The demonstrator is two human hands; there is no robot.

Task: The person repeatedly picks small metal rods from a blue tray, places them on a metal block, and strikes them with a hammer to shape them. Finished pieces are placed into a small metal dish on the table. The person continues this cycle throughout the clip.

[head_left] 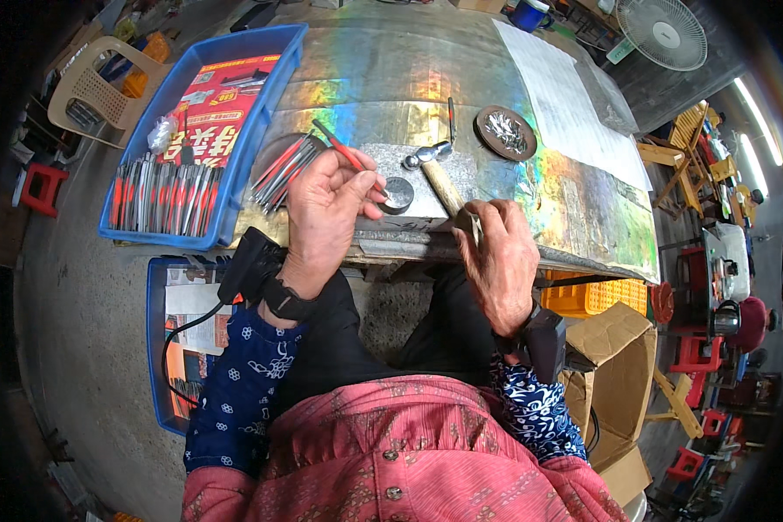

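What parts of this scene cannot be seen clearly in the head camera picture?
- The hammer handle's lower end: hidden under the right hand.
- The tip of the red-handled tool: covered by the left hand fingers.
- The contents of the round dish: shiny bits, too small to identify.
- The lower blue tray: partly hidden by the left sleeve.
- The table's near underside: blocked by the person's lap.

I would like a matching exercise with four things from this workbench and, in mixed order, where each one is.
Things:
1. hammer
2. red tool
3. blue tray
4. round dish

Places:
A. on the bench, right of the hammer head
B. in the right hand
C. at the bench's left edge, filled with red-handled tools
D. in the left hand

Pairs: 1-B, 2-D, 3-C, 4-A
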